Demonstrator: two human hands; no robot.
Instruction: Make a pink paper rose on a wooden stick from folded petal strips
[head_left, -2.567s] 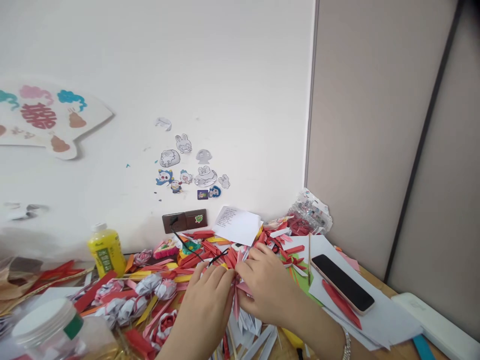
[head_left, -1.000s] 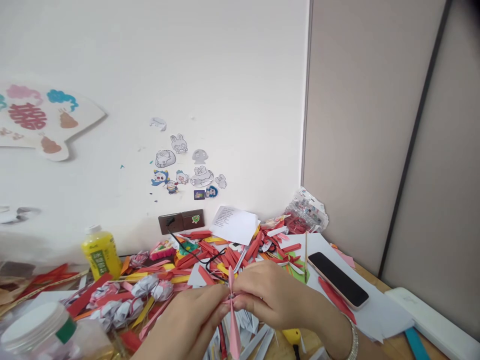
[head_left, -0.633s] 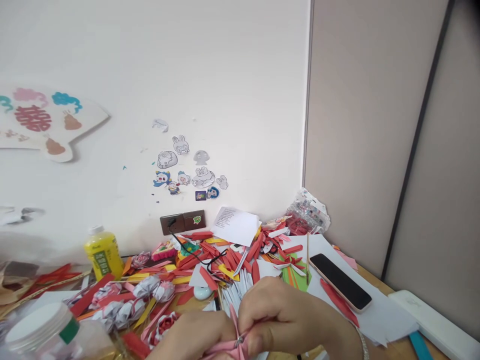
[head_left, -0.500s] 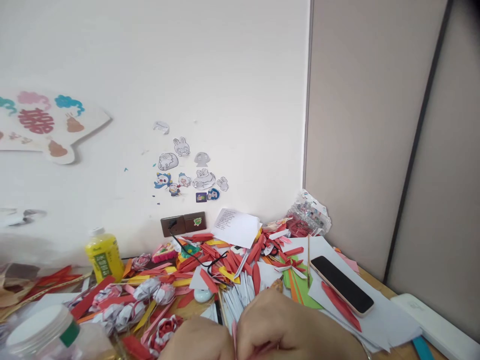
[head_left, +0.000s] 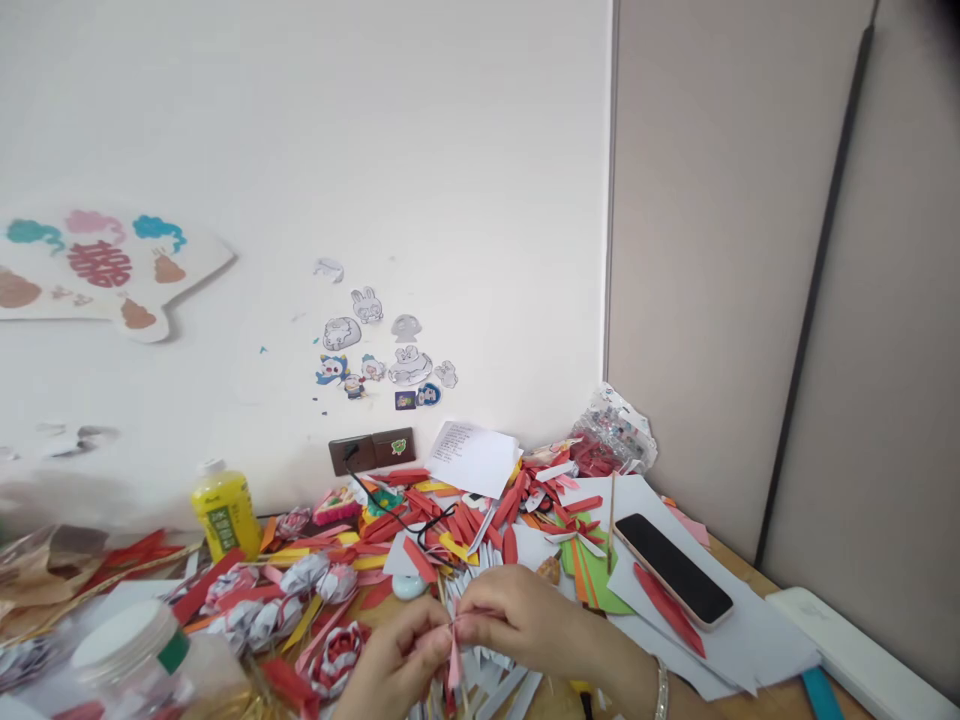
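Low in the middle of the head view, my two hands meet fingertip to fingertip over the cluttered tabletop. A small folded pink paper piece (head_left: 454, 668) hangs point-up between them. My left hand (head_left: 405, 655) is closed, its thumb and index finger pinching the paper's upper end from the left. From the right, my right hand (head_left: 529, 622) pinches at the same tip, thumb and fingers together. Exactly where each fingertip grips is too small to make out. White folded paper strips (head_left: 504, 690) lie beneath and behind the hands.
Left of the hands stand a lidded clear jar (head_left: 135, 650) and a yellow bottle (head_left: 225, 510), with paper roses (head_left: 337, 660) between. To the right, a phone (head_left: 673, 568) rests on white sheets, near a long white case (head_left: 855, 640). Red folded strips (head_left: 465, 525) cover the back.
Both hands have come up into fuller view and drawn slightly apart, exposing the pink paper between the fingertips. The camera view has shifted a little.
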